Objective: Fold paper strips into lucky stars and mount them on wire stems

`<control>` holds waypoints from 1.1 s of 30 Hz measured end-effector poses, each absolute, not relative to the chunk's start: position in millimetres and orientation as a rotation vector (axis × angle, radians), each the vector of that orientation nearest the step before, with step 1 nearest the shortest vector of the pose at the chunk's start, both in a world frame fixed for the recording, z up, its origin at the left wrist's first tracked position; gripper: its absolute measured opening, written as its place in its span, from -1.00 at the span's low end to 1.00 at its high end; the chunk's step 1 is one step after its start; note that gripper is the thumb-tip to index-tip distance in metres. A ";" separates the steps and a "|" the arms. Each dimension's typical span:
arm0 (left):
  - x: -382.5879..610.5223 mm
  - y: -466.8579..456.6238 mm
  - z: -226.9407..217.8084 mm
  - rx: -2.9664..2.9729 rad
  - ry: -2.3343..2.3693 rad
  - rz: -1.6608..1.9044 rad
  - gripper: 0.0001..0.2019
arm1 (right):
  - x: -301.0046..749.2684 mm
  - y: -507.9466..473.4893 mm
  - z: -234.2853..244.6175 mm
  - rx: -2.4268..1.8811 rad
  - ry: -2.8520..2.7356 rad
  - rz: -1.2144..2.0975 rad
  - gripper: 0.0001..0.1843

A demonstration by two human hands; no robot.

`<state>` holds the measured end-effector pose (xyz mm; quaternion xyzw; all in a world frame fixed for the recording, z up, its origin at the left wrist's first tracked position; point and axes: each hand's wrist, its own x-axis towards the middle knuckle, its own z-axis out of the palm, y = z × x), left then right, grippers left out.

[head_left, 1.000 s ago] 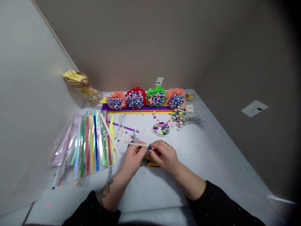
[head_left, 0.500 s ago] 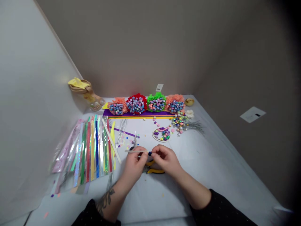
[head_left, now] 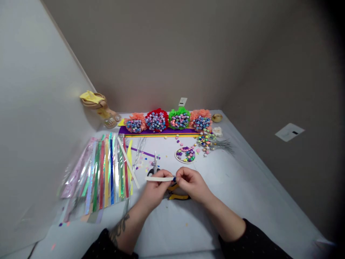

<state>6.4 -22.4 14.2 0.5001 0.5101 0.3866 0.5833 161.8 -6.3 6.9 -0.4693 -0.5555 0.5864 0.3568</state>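
Observation:
My left hand (head_left: pixel 157 187) pinches a narrow white paper strip (head_left: pixel 159 178), which runs out past the fingers to the left. At the strip's right end sits a small dark blue folded part (head_left: pixel 174 178). My right hand (head_left: pixel 192 182) has thumb and fingertips closed on that blue end, so both hands grip the same strip with their fingertips close together. Below them lie yellow-and-black handled pliers (head_left: pixel 179 197), partly covered by my hands. Behind the left hand a pair of scissors (head_left: pixel 155 163) points away, its dark handles partly hidden.
Shiny coloured strips in clear sleeves (head_left: pixel 101 172) cover the left side. An oval dish (head_left: pixel 185 154) holds folded paper stars. Bunches of stars in ruffled paper (head_left: pixel 156 120) line the back. Silver wires (head_left: pixel 223 145) lie at right; a sandal (head_left: pixel 101 108) stands at the left wall.
The white strip has turned, so its broad face shows more, and its blue end has shifted slightly right. Both hands keep their grip and have barely moved.

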 end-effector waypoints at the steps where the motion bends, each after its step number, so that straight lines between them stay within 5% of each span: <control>1: 6.2 -21.9 14.9 1.166 1.189 0.899 -0.78 | 162.1 -6.9 6.1 -1.223 -1.456 1.491 -0.90; 8: 6.7 -20.5 14.9 1.351 1.285 0.870 -0.83 | 163.6 -10.3 3.8 -1.285 -1.571 1.316 -0.92; 16: 4.4 -22.3 12.4 1.536 1.426 0.971 -0.83 | 163.6 -6.2 4.1 -1.197 -1.387 1.562 -0.77; 33: 1.8 -23.9 -0.7 1.840 1.225 1.065 -0.75 | 159.0 -4.6 8.5 -1.235 -1.434 1.570 -0.83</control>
